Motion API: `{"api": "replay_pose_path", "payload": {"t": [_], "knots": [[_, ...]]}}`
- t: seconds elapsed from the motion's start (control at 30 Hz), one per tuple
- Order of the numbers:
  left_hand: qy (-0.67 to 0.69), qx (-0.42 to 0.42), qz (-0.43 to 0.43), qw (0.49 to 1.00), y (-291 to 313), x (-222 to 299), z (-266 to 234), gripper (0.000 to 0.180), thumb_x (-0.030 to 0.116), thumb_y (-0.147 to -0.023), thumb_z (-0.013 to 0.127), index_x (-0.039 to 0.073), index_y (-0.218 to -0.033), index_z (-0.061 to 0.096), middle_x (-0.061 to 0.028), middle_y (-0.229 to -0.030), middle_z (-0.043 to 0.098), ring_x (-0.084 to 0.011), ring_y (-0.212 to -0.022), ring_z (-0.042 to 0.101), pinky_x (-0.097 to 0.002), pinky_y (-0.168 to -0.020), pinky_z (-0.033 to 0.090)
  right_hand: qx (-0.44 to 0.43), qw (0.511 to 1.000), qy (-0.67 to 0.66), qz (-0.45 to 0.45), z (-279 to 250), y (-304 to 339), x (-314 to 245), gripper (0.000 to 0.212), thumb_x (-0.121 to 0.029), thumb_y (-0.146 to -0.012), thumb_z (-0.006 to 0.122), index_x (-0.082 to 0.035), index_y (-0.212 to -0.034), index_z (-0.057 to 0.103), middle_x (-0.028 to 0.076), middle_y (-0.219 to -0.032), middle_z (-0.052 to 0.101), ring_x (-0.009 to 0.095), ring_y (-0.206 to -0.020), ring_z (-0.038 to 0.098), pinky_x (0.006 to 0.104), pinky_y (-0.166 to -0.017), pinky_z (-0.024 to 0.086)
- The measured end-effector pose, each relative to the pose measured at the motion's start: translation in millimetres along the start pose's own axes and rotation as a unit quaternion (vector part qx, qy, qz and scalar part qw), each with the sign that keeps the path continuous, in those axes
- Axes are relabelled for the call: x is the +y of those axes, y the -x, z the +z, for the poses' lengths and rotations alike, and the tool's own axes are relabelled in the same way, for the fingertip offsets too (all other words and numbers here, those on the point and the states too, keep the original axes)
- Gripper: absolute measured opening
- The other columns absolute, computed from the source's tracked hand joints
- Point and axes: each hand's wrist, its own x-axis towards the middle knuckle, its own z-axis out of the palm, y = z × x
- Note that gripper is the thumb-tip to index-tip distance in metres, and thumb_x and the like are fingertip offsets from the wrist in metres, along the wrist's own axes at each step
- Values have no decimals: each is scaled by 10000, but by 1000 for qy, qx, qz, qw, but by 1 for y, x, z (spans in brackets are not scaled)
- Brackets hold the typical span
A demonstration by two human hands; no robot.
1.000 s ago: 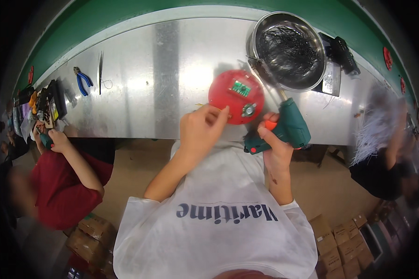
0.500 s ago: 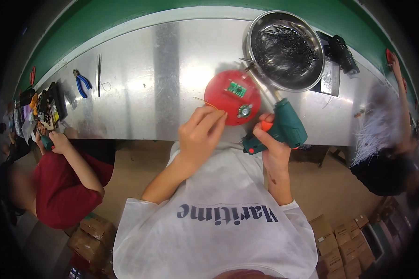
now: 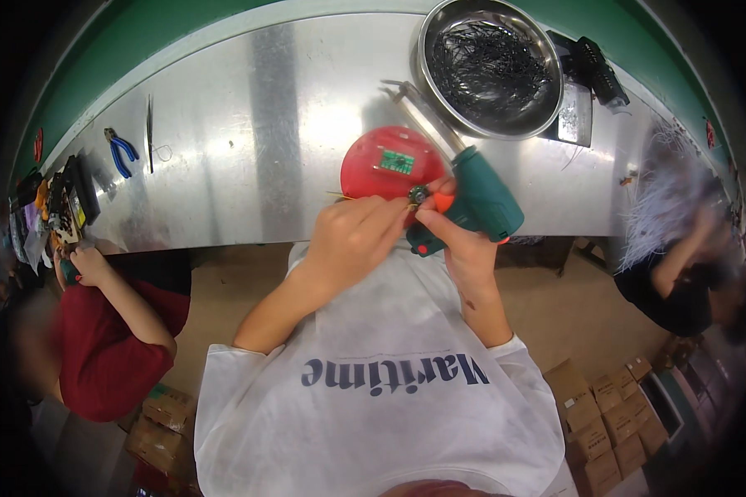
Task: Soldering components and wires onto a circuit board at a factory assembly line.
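My left hand (image 3: 348, 236) has its fingertips closed on a thin yellow wire (image 3: 340, 195), whose free end sticks out to the left. In my right hand (image 3: 466, 247) is a dark green soldering gun (image 3: 487, 195) with an orange trigger, its metal barrel slanting up and left. Thumb and fingertips of that same hand pinch a small round circuit board (image 3: 417, 196), against which the left fingertips meet. Just beyond both hands lies a red round disc (image 3: 362, 166) on the bench, carrying a green rectangular circuit board (image 3: 396, 161).
A steel bowl (image 3: 506, 133) of thin black wires (image 3: 489, 79) stands at the far right, beside a black tool (image 3: 603, 70). Blue-handled pliers (image 3: 122, 155) and tweezers (image 3: 150, 137) lie left on the metal bench (image 3: 224, 166). Co-workers sit at both sides; white wires (image 3: 655, 203) lie right.
My right hand, still holding the soldering gun, has come in beside my left. The small round board has left the red disc and is now between my fingertips.
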Motion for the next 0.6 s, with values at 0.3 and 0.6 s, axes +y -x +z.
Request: {"api": "replay_pose_path", "payload": {"t": [0.3,0.6], "knots": [[-105,-1,60,993,5,0,-2,233,28,-702,711,6,-931,674,-56,-699,596,-202,-577,597,-317,-507,469,6,995,91,-39,16,5,-9,358,88,-791,693,-11,-1109,563,79,-975,633,99,-734,612,220,-563,485],[-30,26,61,997,12,-3,3,234,-6,-743,709,-15,-975,681,-85,-782,663,-198,-599,625,-281,-511,473,21,992,99,-72,18,4,-4,321,77,-802,688,-9,-1088,571,74,-973,628,104,-787,613,221,-619,497]]}}
